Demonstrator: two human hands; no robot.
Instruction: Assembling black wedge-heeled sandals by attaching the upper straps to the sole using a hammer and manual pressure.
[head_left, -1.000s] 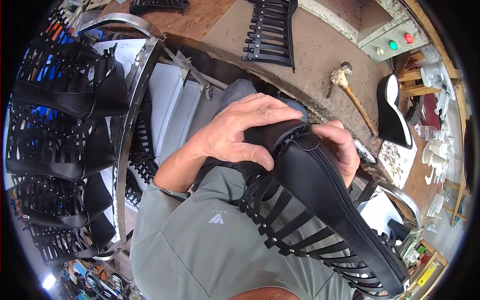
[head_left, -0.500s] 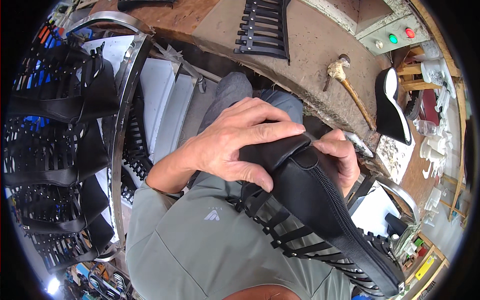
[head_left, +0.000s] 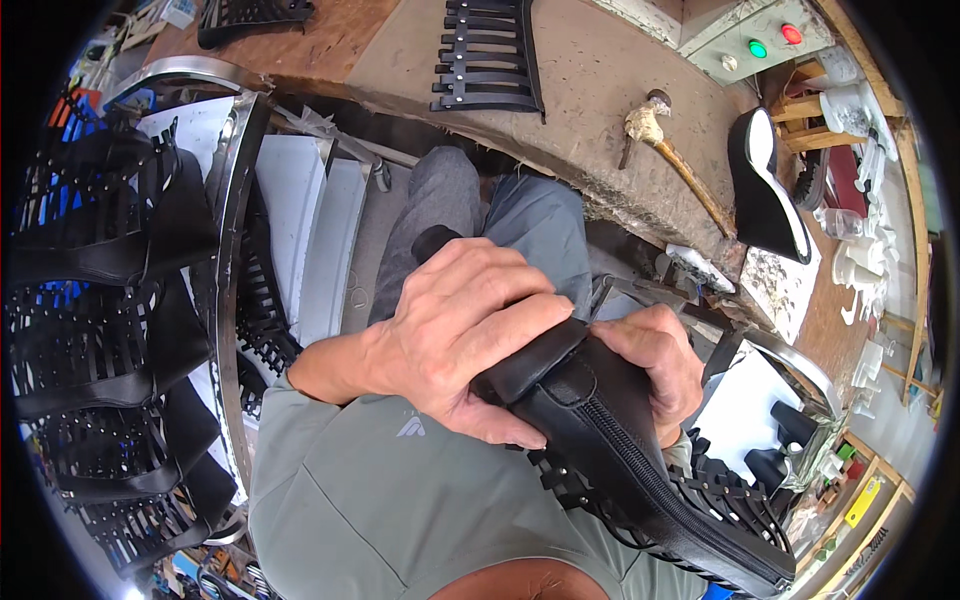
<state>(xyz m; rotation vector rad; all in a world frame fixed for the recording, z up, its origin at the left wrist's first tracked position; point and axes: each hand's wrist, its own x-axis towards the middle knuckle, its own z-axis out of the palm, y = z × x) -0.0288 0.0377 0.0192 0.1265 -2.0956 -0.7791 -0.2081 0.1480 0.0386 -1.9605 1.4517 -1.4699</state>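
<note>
Hanging off the table's near edge, over the lap, the black leather boot with a long zip and narrow studded straps point(head_left: 580, 450) is held by both hands. Grip closed on both sides: leather by the zip top is clasped by the left hand point(head_left: 475, 345); the opposite side is gripped by the right hand point(head_left: 655, 365), thumb near the fold. Some right fingers are hidden by leather; much of the strap side is masked by the shaft.

Surroundings: left side is hemmed in by a silver metal-framed rack point(head_left: 227, 330), loaded with black strapped wedge boots point(head_left: 180, 220). On the brown, worn table point(head_left: 580, 80), a flat black strapped piece point(head_left: 490, 60) is laid toward the near edge. Right-hand stretch of that edge is taken by a wooden-handled hammer point(head_left: 690, 185), with a black wedge sole with white top face point(head_left: 760, 205) just beside its handle end. Far right edge is blocked by a pale control box with green and red buttons point(head_left: 740, 62). Below the right corner, a white sheet point(head_left: 745, 400) is seen near the right hand.
</note>
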